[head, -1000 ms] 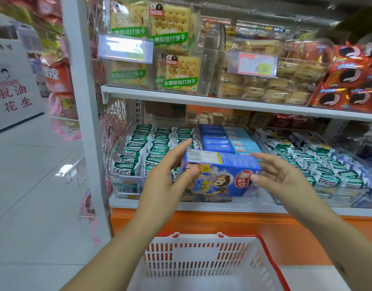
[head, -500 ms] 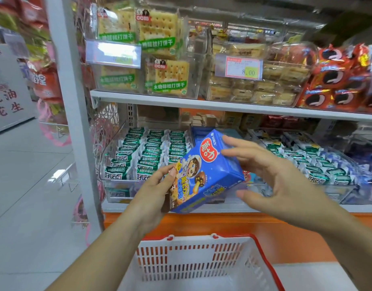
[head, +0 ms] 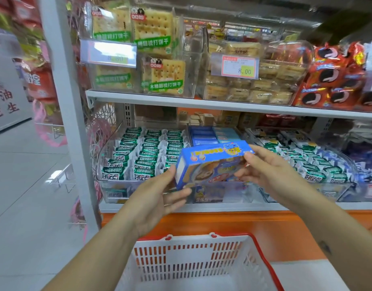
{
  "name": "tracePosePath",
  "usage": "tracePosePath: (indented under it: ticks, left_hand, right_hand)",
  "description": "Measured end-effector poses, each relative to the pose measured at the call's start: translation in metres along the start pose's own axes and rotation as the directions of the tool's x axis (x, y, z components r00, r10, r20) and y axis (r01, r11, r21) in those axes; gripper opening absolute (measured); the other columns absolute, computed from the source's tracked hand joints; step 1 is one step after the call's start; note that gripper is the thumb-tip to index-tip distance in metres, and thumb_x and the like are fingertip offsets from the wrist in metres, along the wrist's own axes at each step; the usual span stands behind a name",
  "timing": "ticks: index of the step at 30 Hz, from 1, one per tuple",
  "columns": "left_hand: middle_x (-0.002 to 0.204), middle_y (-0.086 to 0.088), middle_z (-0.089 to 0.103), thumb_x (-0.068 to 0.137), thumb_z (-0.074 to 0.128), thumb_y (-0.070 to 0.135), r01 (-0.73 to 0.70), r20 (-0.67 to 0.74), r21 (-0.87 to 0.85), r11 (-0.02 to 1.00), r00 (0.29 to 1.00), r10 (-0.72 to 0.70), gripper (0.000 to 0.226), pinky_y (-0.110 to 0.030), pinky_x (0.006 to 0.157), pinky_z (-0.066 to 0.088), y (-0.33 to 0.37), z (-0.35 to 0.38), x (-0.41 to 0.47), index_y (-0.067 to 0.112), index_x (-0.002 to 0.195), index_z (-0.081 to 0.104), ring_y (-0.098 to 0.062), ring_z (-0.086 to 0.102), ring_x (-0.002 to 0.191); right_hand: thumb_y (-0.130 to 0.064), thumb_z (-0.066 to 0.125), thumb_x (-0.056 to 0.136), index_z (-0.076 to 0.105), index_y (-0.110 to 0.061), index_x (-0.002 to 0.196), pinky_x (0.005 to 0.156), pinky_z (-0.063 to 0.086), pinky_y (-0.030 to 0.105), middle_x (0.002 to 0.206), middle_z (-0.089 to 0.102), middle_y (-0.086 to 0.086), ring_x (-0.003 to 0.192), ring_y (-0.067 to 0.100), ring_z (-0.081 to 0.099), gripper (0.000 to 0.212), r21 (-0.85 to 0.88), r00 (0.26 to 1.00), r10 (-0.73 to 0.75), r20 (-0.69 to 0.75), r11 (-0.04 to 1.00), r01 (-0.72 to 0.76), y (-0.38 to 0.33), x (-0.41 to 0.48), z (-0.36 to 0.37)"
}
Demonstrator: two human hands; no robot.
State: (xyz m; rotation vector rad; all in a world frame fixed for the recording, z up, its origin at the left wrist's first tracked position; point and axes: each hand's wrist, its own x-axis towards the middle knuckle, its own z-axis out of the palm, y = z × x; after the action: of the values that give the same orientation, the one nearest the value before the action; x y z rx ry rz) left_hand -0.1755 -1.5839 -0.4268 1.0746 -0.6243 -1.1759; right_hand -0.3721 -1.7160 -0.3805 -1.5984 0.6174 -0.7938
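Head view, one camera. I count one blue cardboard snack box (head: 212, 164), lying lengthwise and slightly tilted, held in the air in front of the lower shelf's clear trays. Two hands are on it. The left hand (head: 155, 198) grasps the left end, thumb against the end face and fingers underneath. The right hand (head: 273, 171) grasps the right end. One white plastic shopping basket with a red rim (head: 262, 256) sits lower in frame. Two price tags (head: 239, 67) show on the upper bins.

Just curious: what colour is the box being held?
The box is mostly blue with yellow lettering, seen in the head view.
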Motion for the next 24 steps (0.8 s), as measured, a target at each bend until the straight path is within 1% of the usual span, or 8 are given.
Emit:
tracePosePath:
  ticks: [2,5,9,12,16,18,21,24]
  left_hand:
    - [0.095,-0.001,0.075,0.075,0.061,0.034,-0.049,0.013,0.015,0.999,0.999,0.049,0.045,-0.032,0.084,0.055,-0.001,0.001,-0.002,0.014,0.115,0.064,-0.015,0.072,0.081]
    - [0.101,-0.002,0.074,0.075,0.062,0.030,-0.106,0.023,0.073,0.992,0.994,0.104,0.042,-0.028,0.084,0.057,-0.002,0.004,-0.001,0.015,0.115,0.063,-0.013,0.071,0.079]
    - [0.098,-0.003,0.075,0.074,0.062,0.031,-0.160,0.020,0.097,0.982,0.987,0.159,0.036,-0.026,0.080,0.058,-0.002,0.005,-0.001,0.017,0.107,0.067,-0.011,0.070,0.072]
    - [0.096,-0.002,0.075,0.081,0.062,0.028,-0.147,0.006,0.104,0.984,0.989,0.147,0.028,-0.027,0.081,0.058,-0.002,0.002,0.000,0.017,0.106,0.066,-0.012,0.070,0.071]
    - [0.101,-0.003,0.074,0.088,0.060,0.021,-0.103,-0.056,0.064,0.993,0.993,0.107,0.025,-0.030,0.078,0.059,-0.001,-0.004,0.004,0.021,0.113,0.060,-0.014,0.072,0.076]
    - [0.105,-0.004,0.073,0.091,0.058,0.019,-0.085,-0.077,0.036,0.996,0.993,0.088,0.023,-0.036,0.084,0.056,-0.001,-0.006,0.004,0.023,0.113,0.061,-0.016,0.072,0.082]
    - [0.101,-0.001,0.074,0.093,0.055,0.025,-0.073,-0.062,0.005,0.997,0.995,0.073,0.020,-0.042,0.088,0.053,0.000,-0.006,0.004,0.024,0.110,0.064,-0.020,0.071,0.092]
    - [0.099,-0.003,0.073,0.088,0.058,0.028,-0.116,-0.088,0.002,0.993,0.989,0.115,0.018,-0.035,0.073,0.057,0.001,-0.006,0.005,0.022,0.102,0.067,-0.019,0.068,0.086]
  right_hand:
    - [-0.030,0.051,0.084,0.060,-0.012,0.103,0.069,0.057,0.025,0.092,0.068,0.007,0.068,0.018,0.064,0.027,0.187,0.990,0.139,-0.018,0.973,-0.133,0.012,0.002,-0.001]
    - [-0.031,0.051,0.088,0.058,-0.008,0.103,0.065,0.058,0.028,0.086,0.069,0.008,0.066,0.020,0.064,0.028,0.328,0.960,0.278,-0.027,0.910,-0.254,0.026,0.001,0.002]
    - [-0.034,0.048,0.093,0.059,-0.011,0.100,0.067,0.058,0.030,0.084,0.071,0.009,0.063,0.019,0.063,0.027,0.371,0.926,0.378,-0.012,0.861,-0.347,0.037,0.002,0.010]
    - [-0.035,0.047,0.094,0.059,-0.011,0.100,0.068,0.056,0.030,0.083,0.070,0.009,0.060,0.017,0.063,0.027,0.331,0.922,0.386,-0.036,0.875,-0.353,0.039,0.002,0.013]
    - [-0.032,0.051,0.093,0.060,-0.011,0.096,0.068,0.055,0.029,0.088,0.068,0.009,0.063,0.019,0.064,0.023,0.284,0.941,0.325,-0.097,0.915,-0.287,0.030,0.001,0.011]
    - [-0.031,0.054,0.090,0.061,-0.015,0.093,0.068,0.057,0.027,0.090,0.070,0.006,0.071,0.021,0.068,0.018,0.235,0.964,0.240,-0.118,0.950,-0.207,0.021,0.000,0.010]
    - [-0.027,0.052,0.091,0.061,-0.018,0.100,0.072,0.058,0.027,0.092,0.072,0.002,0.076,0.022,0.070,0.015,0.144,0.986,0.097,-0.134,0.986,-0.077,0.007,0.000,0.011]
    - [-0.020,0.052,0.092,0.060,-0.020,0.100,0.073,0.058,0.028,0.094,0.069,0.002,0.076,0.012,0.068,0.011,0.003,0.988,-0.031,-0.149,0.999,0.032,-0.001,0.001,0.014]
